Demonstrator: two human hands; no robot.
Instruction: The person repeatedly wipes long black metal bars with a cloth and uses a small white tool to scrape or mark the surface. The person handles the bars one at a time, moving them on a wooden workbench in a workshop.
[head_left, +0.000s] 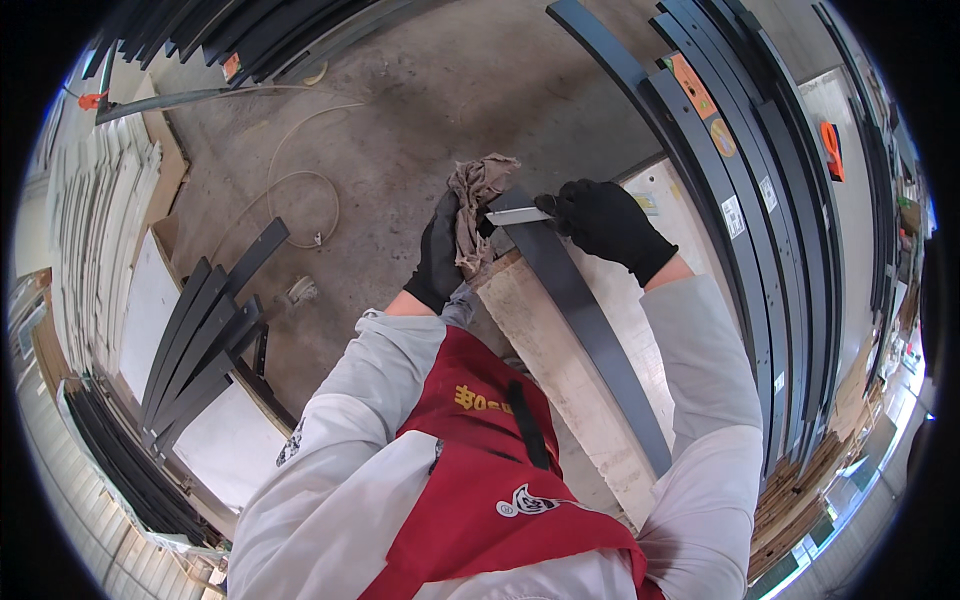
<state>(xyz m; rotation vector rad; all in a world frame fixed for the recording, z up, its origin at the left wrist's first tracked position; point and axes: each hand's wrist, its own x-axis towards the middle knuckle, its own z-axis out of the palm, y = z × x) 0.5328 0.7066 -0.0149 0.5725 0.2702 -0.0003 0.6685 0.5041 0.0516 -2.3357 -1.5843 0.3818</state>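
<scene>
My left hand (437, 251), in a black glove, is closed around a crumpled brown rag (480, 199) at the far end of a dark grey flat bar (581, 315). Whether these fingers also grip the bar is hidden by the rag. In my right hand (604, 225), gloved in black too, is a flat pale strip-like tool (519, 216); its exact kind cannot be told. It lies across the bar's end, with its tip close to the rag. The bar runs lengthwise along a white-topped bench (637, 300) toward my right forearm.
Long dark bars (757, 202), some bearing labels, are stacked to the right. Shorter dark bars (199, 337) fan out over a white surface at the left. A thin hose (337, 202) loops on the concrete floor (405, 112). More dark bars (247, 30) lie at the upper left.
</scene>
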